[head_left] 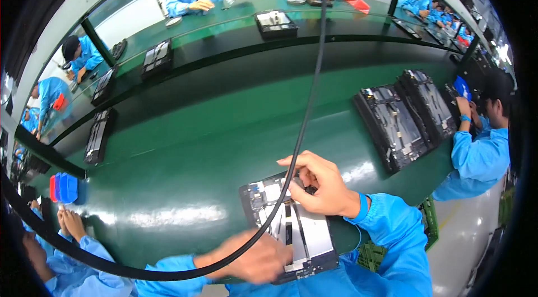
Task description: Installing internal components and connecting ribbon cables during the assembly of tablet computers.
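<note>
An opened tablet (pixel 311 235) lies in front of me at the table's near edge, its circuit board, flat ribbon cables and silver inner plates exposed. My left hand (pixel 255 256) is over its lower left part, smeared by motion, so its fingers are not clear. Above the tablet's upper right end, my right hand (pixel 325 188) is bent with thumb and fingers curled inward. Something small and dark shows between those fingers, too hidden to name. A black cable (pixel 305 123) hangs across the view in front of the tablet and partly covers it.
Stacks of opened tablets (pixel 395 129) stand at the right on the green table (pixel 185 157). More tablets (pixel 100 135) line the far side and left. Blue and red bins (pixel 67 188) sit left. Co-workers in blue work nearby; one person (pixel 476 151) is at the right.
</note>
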{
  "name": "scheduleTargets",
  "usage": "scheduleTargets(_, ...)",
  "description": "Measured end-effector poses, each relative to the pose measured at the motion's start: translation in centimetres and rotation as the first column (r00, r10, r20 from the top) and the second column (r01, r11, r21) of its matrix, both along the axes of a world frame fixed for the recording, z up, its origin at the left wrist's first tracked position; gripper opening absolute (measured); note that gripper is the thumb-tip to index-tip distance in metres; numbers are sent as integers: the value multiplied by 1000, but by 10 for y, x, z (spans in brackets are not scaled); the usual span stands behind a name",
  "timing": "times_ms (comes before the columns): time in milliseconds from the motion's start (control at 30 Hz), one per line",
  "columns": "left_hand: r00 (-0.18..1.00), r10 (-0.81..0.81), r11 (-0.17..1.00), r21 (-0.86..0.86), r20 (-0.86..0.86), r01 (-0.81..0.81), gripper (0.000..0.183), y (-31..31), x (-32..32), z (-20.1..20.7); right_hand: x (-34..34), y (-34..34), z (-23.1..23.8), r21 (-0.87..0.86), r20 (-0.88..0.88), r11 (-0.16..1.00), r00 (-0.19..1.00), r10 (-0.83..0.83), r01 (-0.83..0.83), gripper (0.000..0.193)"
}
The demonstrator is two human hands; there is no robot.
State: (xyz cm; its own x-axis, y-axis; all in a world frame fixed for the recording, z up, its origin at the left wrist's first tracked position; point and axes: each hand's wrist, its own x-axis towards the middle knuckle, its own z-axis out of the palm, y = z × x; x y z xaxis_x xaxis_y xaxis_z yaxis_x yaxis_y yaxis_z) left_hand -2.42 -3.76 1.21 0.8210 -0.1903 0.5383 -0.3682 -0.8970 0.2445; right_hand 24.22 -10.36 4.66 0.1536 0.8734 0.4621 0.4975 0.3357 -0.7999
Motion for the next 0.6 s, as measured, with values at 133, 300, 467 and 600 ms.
scheduleTargets(133, 973, -146, 980, 110, -179, 168, 54, -58, 5, -3, 33, -31, 5, -8, -24, 966, 966, -258, 258, 45)
scheduleTargets(300, 958, -21, 984, 166, -287, 71, 52, -36, 19, -1, 81, -74, 5, 172, 163, 793, 777, -608, 585, 46)
scheduleTargets(467, 929, 274, 962, 80, -248, -262, 41, 60, 49, -1, 102, -122, 25, 243, 697, 652, 339, -632, 718, 68)
scheduleTargets(600, 885, 464, 881, 96, 20, -464, 35, 151, 65, 3, 120, -159, 11, 202, 781, 567, 218, -585, 799, 78)
